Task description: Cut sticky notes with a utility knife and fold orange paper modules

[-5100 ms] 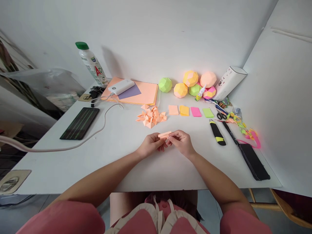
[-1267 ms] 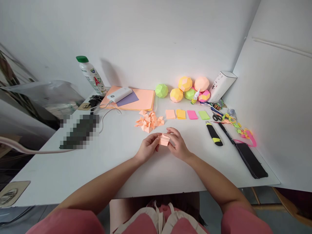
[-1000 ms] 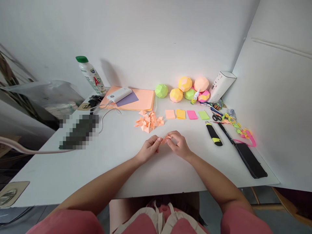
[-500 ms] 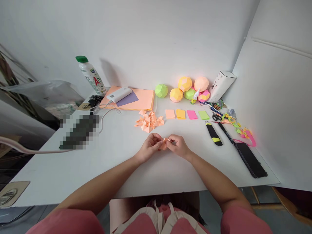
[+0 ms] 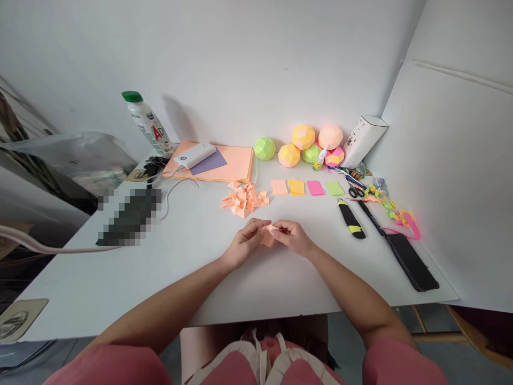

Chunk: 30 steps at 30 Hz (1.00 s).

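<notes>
Between my hands, over the front middle of the white table, is a small folded peach paper piece (image 5: 268,236). My left hand (image 5: 245,241) pinches its left side, with fingers bent over the top. The right side is gripped by my right hand (image 5: 294,237), thumb on the near face. Just beyond lies a pile of folded peach paper pieces (image 5: 243,200). Behind and to the right are stacks of square paper: peach (image 5: 279,187), orange (image 5: 296,187), pink (image 5: 315,188) and green (image 5: 334,188).
Faceted paper balls (image 5: 303,137) and a glue bottle (image 5: 320,159) stand near the wall. A cutter (image 5: 351,219), scissors (image 5: 356,192) and a black case (image 5: 412,262) lie right. Back left are a bottle (image 5: 148,125), power bank (image 5: 195,156), cable and peach sheets (image 5: 236,163).
The paper piece has turned, showing a broader flat face toward me. My left fingers have straightened somewhat and reach across its top edge.
</notes>
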Each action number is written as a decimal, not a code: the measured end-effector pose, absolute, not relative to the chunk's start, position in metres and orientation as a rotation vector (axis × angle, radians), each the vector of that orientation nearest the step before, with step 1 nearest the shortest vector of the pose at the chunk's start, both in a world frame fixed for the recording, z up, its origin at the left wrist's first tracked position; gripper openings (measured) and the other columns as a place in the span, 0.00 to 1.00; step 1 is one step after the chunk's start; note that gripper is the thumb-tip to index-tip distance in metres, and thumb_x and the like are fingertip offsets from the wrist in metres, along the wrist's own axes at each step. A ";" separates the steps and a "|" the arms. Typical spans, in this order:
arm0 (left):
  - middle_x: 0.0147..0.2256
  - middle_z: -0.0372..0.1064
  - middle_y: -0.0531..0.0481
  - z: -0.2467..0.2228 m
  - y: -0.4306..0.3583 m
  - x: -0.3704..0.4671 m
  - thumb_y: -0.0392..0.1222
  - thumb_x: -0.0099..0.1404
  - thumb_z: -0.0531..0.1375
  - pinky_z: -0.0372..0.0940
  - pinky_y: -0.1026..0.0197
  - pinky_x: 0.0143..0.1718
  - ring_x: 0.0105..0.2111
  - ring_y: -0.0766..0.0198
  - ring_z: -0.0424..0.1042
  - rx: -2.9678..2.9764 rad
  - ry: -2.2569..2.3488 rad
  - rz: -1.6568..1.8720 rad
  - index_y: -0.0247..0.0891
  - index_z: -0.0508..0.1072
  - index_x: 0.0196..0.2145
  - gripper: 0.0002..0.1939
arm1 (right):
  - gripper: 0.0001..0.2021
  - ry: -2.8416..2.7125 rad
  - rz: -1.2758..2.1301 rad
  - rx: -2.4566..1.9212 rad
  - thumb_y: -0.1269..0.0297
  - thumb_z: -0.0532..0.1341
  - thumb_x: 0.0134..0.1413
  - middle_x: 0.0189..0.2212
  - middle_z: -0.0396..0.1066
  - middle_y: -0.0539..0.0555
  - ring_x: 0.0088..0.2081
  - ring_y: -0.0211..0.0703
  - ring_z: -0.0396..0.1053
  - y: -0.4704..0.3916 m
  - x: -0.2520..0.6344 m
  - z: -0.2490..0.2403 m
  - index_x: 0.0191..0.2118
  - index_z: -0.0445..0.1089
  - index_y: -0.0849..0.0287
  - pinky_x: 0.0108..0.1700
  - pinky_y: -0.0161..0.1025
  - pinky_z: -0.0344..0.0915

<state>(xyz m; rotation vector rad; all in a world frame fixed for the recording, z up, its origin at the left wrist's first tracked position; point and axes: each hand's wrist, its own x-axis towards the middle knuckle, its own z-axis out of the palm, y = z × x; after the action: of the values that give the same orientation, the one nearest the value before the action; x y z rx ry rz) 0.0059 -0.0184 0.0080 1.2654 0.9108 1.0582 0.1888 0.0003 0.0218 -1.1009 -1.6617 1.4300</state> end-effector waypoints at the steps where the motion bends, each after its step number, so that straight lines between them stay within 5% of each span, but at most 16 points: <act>1: 0.40 0.61 0.49 0.008 -0.018 0.006 0.50 0.62 0.57 0.64 0.58 0.42 0.40 0.62 0.63 1.280 0.891 1.068 0.45 0.73 0.45 0.15 | 0.12 -1.651 1.445 -1.091 0.53 0.61 0.50 0.26 0.67 0.49 0.30 0.38 0.65 0.001 0.189 0.021 0.31 0.70 0.59 0.33 0.37 0.63; 9: 0.35 0.57 0.52 0.010 -0.018 0.008 0.50 0.59 0.60 0.66 0.60 0.34 0.30 0.68 0.62 1.282 0.886 1.056 0.45 0.71 0.47 0.18 | 0.11 -1.600 1.481 -1.077 0.55 0.62 0.49 0.26 0.68 0.49 0.29 0.37 0.65 0.004 0.192 0.021 0.31 0.70 0.59 0.33 0.37 0.62; 30: 0.30 0.58 0.53 0.008 -0.022 0.007 0.53 0.65 0.52 0.63 0.65 0.26 0.24 0.71 0.62 1.567 1.026 0.908 0.42 0.72 0.48 0.20 | 0.11 -1.502 1.450 -1.061 0.57 0.65 0.47 0.28 0.66 0.48 0.31 0.36 0.64 0.004 0.191 0.018 0.33 0.68 0.57 0.37 0.37 0.62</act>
<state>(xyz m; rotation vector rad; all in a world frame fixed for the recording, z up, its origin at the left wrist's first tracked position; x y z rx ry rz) 0.0067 -0.0217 0.0077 1.5665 1.0258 0.9078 0.1914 0.0044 0.0180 -1.0609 -1.5022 1.4498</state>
